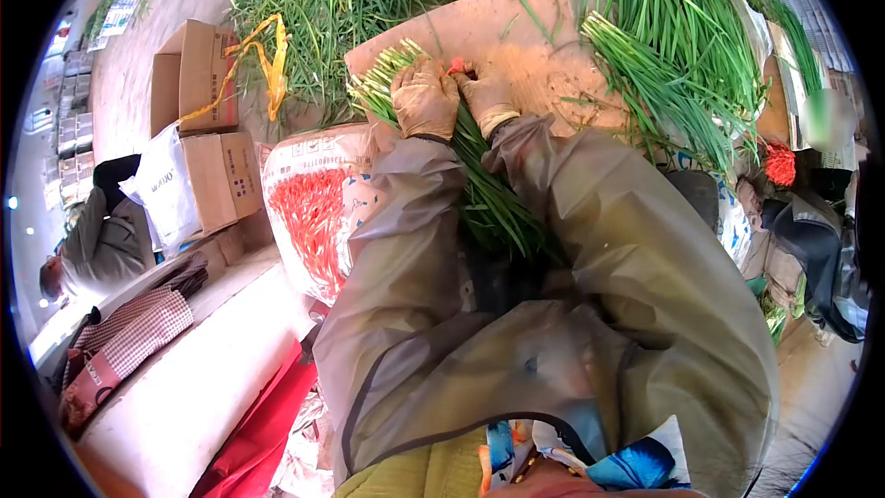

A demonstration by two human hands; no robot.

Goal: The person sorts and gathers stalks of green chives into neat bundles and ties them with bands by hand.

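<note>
A bunch of garlic chives (502,207) lies across the front of a worn brown board (544,55), its pale cut ends pointing to the upper left and its green leaves hanging towards my lap. My left hand (426,100), in a soiled glove, is closed around the bunch near the cut ends. Close beside it, my gloved right hand (487,97) has its fingers curled in over a small red tie (456,65) at the bunch. Its fingertips are partly hidden.
Loose green stalks (369,0) are heaped behind the board, with more chives (678,37) piled at the right. Red ties fill a sack (309,221) left of my arm. Cardboard boxes (217,175) stand further left, near a seated person (106,244).
</note>
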